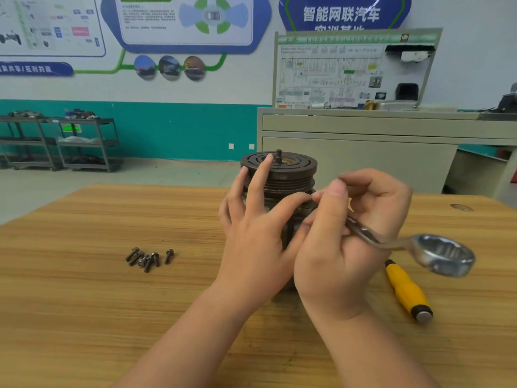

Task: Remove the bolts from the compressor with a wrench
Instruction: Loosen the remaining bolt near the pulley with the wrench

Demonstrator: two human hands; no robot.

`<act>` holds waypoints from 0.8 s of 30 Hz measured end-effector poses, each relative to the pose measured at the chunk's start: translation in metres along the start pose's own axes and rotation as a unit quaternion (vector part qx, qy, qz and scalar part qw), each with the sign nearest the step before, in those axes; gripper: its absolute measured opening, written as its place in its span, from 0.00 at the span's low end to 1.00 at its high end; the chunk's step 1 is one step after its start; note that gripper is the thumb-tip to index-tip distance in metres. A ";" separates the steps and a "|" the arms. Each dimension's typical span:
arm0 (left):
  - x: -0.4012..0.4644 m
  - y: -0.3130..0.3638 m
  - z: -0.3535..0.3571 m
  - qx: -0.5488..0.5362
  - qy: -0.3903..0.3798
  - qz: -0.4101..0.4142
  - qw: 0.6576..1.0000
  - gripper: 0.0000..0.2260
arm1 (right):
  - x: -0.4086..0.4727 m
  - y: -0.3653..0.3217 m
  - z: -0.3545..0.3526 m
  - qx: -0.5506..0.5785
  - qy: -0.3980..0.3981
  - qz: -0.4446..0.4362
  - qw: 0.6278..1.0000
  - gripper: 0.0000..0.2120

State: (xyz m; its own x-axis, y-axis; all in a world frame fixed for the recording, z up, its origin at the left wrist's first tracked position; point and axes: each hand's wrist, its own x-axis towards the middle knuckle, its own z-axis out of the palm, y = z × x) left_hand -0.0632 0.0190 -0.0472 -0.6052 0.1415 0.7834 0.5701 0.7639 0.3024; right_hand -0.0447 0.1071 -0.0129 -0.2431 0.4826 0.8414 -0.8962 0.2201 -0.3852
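Compressor (279,175) is stood upright on the wooden table (84,303), directly behind both hands and partly hidden by them. It is a dark metal cylinder with a grooved pulley, a ringed top face and a short threaded stud at the centre. A tip or a slide across the smooth wood grain is judged possible if turning force is applied while it is only lightly steadied.

Left hand (251,233) is spread against its near side, fingers straight, with one fingertip laid on the top face. Right hand (344,247) is held just beside it, fingers curled round the shank of the wrench (444,254), while thumb and forefinger appear pinched at something small against the body; what is pinched cannot be told. The bright, polished ring end is left hanging free to the right of that hand. A loosened bolt could be dropped from such a crowded grip.

Screwdriver (407,289), with a smooth yellow handle, is laid below the ring end. Bolts (149,257), dark, flanged and short, are heaped well to the left of the left hand; being round, they could be rolled if knocked.
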 end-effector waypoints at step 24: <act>0.002 0.001 0.003 -0.021 0.023 -0.018 0.999 0.13 | 0.019 0.041 -0.016 0.012 0.151 0.214 0.965 0.11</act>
State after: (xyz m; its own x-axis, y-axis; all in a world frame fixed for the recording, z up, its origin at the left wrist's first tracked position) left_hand -0.0654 0.0222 -0.0475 -0.6002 0.0843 0.7954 0.5710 0.7415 0.3523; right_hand -0.0802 0.1386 -0.0191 -0.4766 0.7504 0.4581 -0.7475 -0.0716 -0.6604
